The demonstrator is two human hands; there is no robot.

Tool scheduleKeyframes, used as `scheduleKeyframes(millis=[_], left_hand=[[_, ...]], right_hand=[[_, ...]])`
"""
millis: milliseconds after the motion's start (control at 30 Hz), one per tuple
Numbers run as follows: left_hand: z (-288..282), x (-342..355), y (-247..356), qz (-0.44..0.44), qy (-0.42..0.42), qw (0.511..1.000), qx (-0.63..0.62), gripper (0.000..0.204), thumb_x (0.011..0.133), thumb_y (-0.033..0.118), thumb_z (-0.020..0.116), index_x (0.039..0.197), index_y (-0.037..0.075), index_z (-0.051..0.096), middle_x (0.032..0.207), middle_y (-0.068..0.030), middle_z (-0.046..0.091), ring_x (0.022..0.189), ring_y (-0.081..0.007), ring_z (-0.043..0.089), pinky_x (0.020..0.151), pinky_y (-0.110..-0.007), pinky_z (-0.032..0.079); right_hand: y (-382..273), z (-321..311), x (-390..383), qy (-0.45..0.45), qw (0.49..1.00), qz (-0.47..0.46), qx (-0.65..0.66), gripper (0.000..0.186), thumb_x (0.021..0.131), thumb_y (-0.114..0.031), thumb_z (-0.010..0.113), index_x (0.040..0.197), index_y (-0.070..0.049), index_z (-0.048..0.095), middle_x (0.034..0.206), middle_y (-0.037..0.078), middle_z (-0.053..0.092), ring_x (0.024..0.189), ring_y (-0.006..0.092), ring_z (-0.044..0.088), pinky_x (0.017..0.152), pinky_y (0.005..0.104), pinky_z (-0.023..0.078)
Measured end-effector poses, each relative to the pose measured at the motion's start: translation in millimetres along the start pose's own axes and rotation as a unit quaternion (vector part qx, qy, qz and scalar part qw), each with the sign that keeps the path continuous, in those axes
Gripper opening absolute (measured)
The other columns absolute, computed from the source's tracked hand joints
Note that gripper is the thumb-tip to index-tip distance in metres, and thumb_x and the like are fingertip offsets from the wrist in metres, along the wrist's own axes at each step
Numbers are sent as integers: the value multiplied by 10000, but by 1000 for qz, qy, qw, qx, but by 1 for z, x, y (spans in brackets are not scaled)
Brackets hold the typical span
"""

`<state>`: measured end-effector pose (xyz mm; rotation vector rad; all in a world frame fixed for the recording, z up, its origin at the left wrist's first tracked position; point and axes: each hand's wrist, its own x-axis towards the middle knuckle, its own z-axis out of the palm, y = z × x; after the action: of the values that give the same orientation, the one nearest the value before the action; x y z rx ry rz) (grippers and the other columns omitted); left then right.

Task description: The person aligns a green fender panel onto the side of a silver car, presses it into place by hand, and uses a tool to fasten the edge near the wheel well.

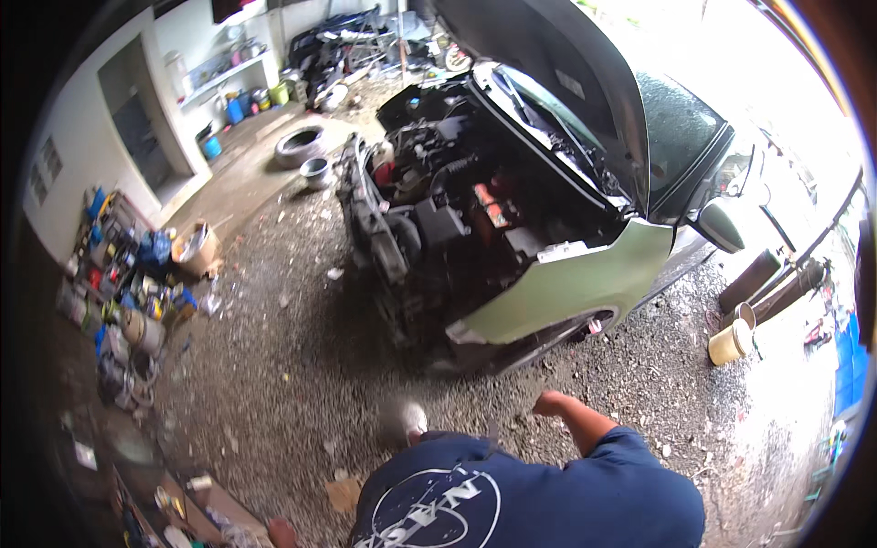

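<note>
The person's hands are wide apart. The right hand (pixel 550 404) hangs over the gravel ground (pixel 639 402) at the end of a bent arm, fingers blurred; no tool shows in it. The left hand (pixel 281 533) is barely in view at the lower edge, so whether it grips anything cannot be told. Nor can the exact curl of the right fingers.

The green car (pixel 589 279) stands ahead of both hands, nearest the right one, whose closest part is the front wheel (pixel 557 345), with a clear gap between. Its hood (pixel 557 68) is raised, which leaves the engine bay (pixel 443 219) open from above; the front end shows bare framework with no bumper cover, probably taken off for access. A white shoe (pixel 416 420) sits between the hands, farther forward than the left.

Well ahead of the left hand, a tire (pixel 315 151) lies flat, likely so it cannot roll, with a grey basin-like rim (pixel 317 173) just beside it. Nearer that hand, a cardboard box (pixel 203 260) adjoins heaped clutter (pixel 137 320), seemingly kept along the wall to leave walking room. Right of the right hand stands a cream bucket (pixel 728 347).
</note>
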<state>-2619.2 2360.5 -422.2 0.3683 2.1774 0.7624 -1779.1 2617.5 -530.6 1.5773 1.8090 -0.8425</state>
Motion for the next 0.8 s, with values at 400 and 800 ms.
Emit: scheduleKeyframes(millis=[400, 800], left_hand=[[106, 169, 179, -11, -250, 924, 289, 156, 991, 200, 598, 1022, 61, 663, 753, -56, 616, 581, -180, 572, 448, -354, 446], [107, 429, 583, 134, -66, 979, 138, 142, 1004, 204, 600, 1110, 127, 654, 825, 0, 634, 623, -137, 586, 458, -303, 438]], right_hand=[[-198, -255, 4, 226, 930, -128, 261, 298, 941, -346, 626, 1105, -134, 756, 1074, 113, 760, 989, 358, 719, 891, 457, 570], [-162, -371, -72, 413, 795, 172, 410, 379, 900, -263, 680, 1205, -45, 734, 1146, 204, 743, 1095, 375, 702, 971, 427, 549]])
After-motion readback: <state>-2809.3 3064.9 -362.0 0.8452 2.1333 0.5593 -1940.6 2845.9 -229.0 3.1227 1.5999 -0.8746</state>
